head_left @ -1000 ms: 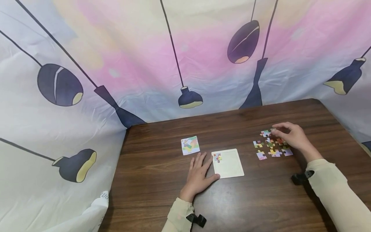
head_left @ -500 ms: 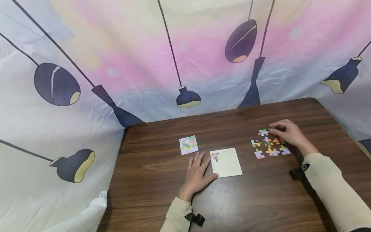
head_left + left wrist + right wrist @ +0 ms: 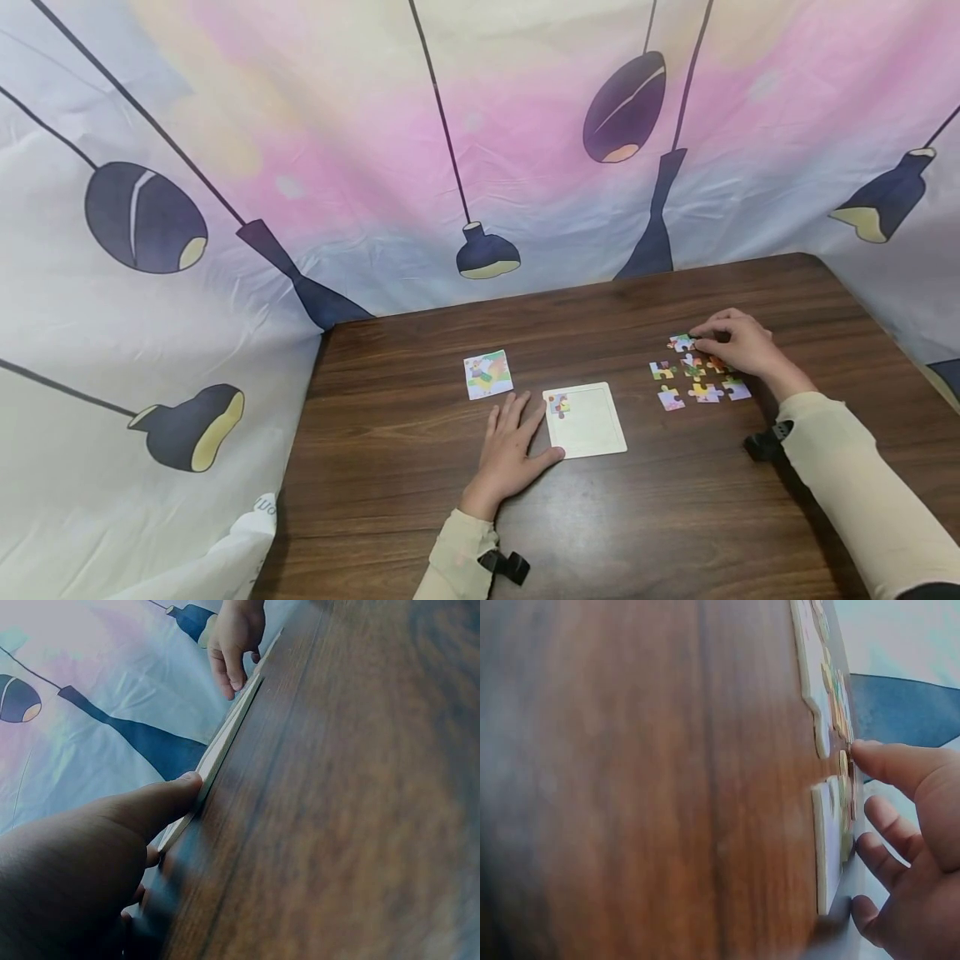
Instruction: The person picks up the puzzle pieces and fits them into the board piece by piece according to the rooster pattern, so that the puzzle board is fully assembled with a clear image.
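While the table [image 3: 600, 533] supports all parts flat, the L hand [image 3: 511, 454] lies w/ fingers spread, thumb against the tray [image 3: 592, 429] rim — prob. to stop sliding. R hand [image 3: 738, 343] reaches, fingers bent, to loose pcs [image 3: 705, 392] on tray's R; cannot tell if one is pinched. Clearance: table's far edge lies beyond both; bare wood btwn tray and pcs; tray interior free exc. filled far-L corner.
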### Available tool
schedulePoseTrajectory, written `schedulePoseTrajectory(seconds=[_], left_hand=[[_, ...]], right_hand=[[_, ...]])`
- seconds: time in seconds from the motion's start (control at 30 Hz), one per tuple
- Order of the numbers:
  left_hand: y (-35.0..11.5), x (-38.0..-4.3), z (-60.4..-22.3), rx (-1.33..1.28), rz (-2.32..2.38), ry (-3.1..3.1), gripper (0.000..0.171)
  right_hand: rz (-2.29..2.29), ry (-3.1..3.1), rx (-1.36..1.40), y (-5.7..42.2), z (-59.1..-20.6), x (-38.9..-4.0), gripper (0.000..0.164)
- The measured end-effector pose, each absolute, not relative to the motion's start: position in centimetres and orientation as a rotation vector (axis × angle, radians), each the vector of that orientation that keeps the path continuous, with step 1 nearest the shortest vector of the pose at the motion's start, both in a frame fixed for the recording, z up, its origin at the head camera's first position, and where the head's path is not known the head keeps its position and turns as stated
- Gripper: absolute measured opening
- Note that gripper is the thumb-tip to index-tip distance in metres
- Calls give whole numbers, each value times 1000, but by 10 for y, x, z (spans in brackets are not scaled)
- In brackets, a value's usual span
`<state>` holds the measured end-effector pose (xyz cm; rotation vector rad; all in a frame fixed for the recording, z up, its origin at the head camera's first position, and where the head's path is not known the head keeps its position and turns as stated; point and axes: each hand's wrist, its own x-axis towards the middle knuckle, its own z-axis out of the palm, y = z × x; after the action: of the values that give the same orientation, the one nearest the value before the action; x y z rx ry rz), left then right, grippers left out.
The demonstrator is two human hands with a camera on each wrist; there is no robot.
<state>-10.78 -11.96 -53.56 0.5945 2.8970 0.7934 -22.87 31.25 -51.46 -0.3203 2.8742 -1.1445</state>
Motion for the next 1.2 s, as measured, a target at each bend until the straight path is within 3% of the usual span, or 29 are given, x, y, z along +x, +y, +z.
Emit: schedulePoseTrajectory(seconds=[0.7, 1.2], left_hand=[[-120, -109, -538, 610, 792, 2908, 79], [-120, -107, -536, 606, 798, 2895, 79]], right_hand=[[-936, 3029, -400, 299, -515, -227, 18], [-1026, 2980, -385, 296, -516, -226, 22]])
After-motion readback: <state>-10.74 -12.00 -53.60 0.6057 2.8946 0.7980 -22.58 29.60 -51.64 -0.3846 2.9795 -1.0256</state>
